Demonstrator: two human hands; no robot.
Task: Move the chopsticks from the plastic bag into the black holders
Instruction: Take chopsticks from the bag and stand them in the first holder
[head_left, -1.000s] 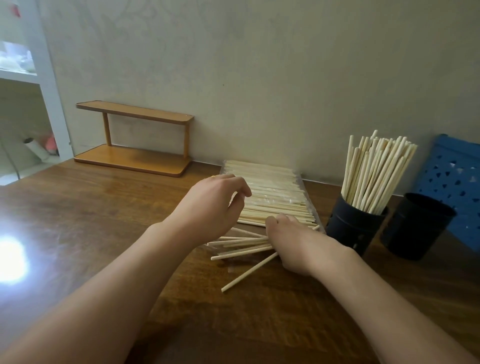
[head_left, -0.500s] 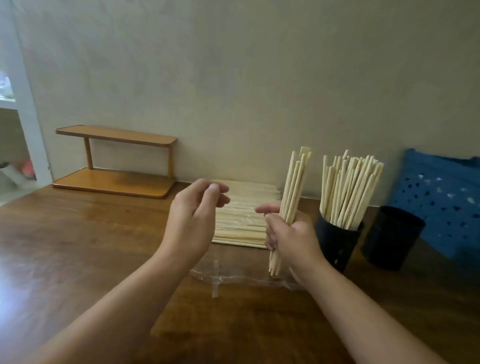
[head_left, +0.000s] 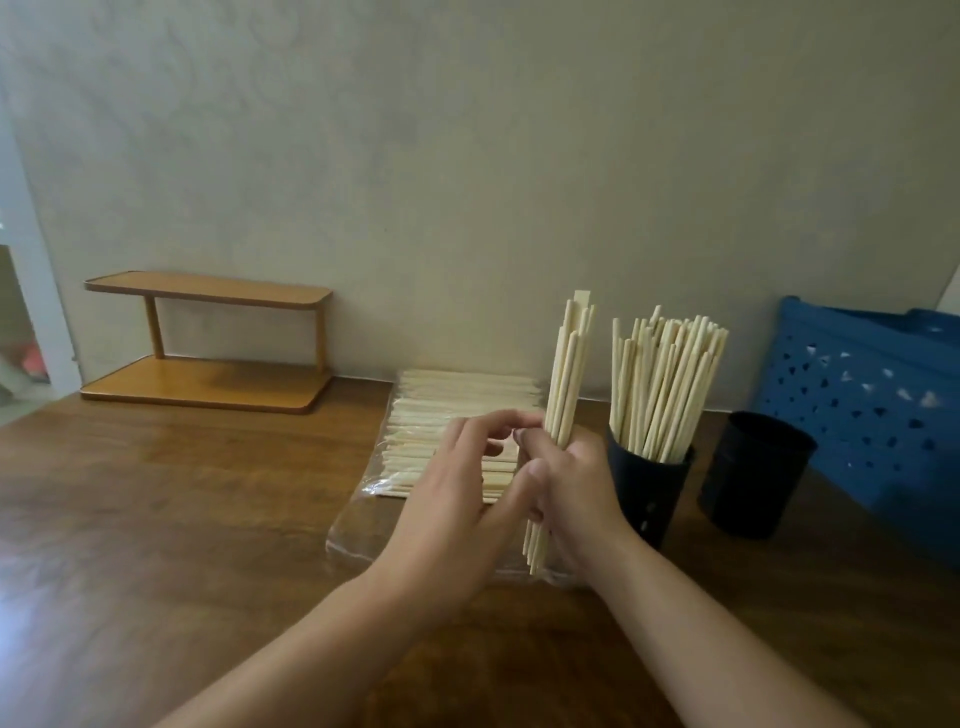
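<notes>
Standing near-upright in the right hand (head_left: 576, 493), a bundle of chopsticks (head_left: 563, 395) is held in a curled grip, its lower ends just above the plastic bag (head_left: 363, 525). More chopsticks lie flat in the bag's far half. To the right, the nearer black holder (head_left: 647, 493) is packed with upright chopsticks; the second black holder (head_left: 756, 475) shows none. A blue basket (head_left: 857, 395) stands at the right edge, a wooden shelf (head_left: 208, 343) far left; bare tabletop (head_left: 156, 519) lies left. The left hand (head_left: 457, 519) touches the bundle with loosely bent fingers.

Two bare forearms, no sleeves visible
</notes>
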